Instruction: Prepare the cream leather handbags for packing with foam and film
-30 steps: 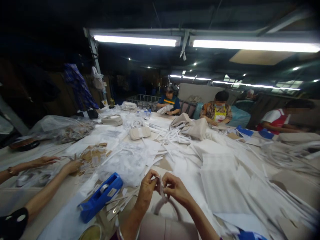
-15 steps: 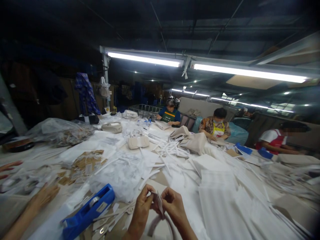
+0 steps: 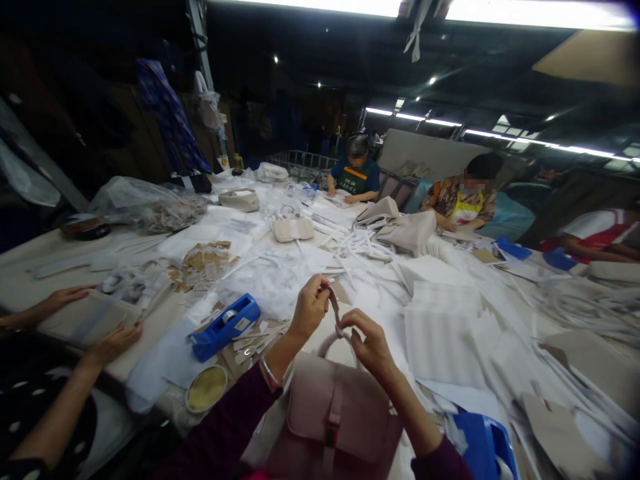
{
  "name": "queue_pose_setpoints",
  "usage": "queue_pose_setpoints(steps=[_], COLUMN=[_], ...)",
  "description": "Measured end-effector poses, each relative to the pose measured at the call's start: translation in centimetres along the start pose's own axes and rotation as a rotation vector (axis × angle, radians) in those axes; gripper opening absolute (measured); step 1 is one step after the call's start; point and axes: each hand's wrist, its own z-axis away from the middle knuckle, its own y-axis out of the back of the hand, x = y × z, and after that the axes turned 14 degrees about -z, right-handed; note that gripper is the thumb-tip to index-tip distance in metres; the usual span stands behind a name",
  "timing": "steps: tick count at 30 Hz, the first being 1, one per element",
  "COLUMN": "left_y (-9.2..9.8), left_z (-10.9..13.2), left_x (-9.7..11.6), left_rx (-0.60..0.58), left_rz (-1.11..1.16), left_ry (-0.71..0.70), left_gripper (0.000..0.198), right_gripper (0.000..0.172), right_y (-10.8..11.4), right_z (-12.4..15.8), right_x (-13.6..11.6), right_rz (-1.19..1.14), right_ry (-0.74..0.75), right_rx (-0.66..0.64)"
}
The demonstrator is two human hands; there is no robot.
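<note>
A dusty-pink handbag (image 3: 345, 410) with a front flap and a buckled strap stands close to me at the bottom centre. Above it, my left hand (image 3: 311, 308) pinches the upper end of a narrow pinkish strap (image 3: 334, 307). My right hand (image 3: 369, 340) has its fingers closed on the same strap lower down, where it meets the bag's curved handle (image 3: 327, 345). Just left of my forearm lies a blue tape dispenser (image 3: 226, 327), with several thin straps (image 3: 260, 343) beside it.
At left, a co-worker's hands (image 3: 113, 343) rest on a beige bag (image 3: 95, 317). A round tub (image 3: 206, 388) stands near the table edge; another blue dispenser (image 3: 483, 443) is at lower right. White padding sheets (image 3: 443, 327) and plastic wrap cover the table. Other people work across it.
My view has tipped down, bringing the pink bag into sight. My hands have moved apart, the left one higher, with the strap stretched between them. The co-worker's hands now hold the beige bag.
</note>
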Motion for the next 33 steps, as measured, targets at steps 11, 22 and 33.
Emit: queue_pose_setpoints(steps=[11, 22, 33], left_y=[-2.1, -4.6, -5.0], left_z=[0.2, 4.6, 4.2], left_x=[0.3, -3.6, -4.1], left_rx=[-0.065, -0.342, -0.346], left_rz=[0.045, 0.166, -0.123], left_ry=[0.003, 0.279, 0.204], left_gripper=[0.021, 0.064, 0.052], right_gripper=[0.009, 0.017, 0.015], right_y=[0.4, 0.2, 1.5], right_z=[-1.7, -1.8, -1.8], right_x=[0.4, 1.0, 0.3], right_rz=[-0.317, -0.465, -0.520], right_ry=[-0.340, -0.348, -0.295], right_rx=[0.314, 0.592, 0.741])
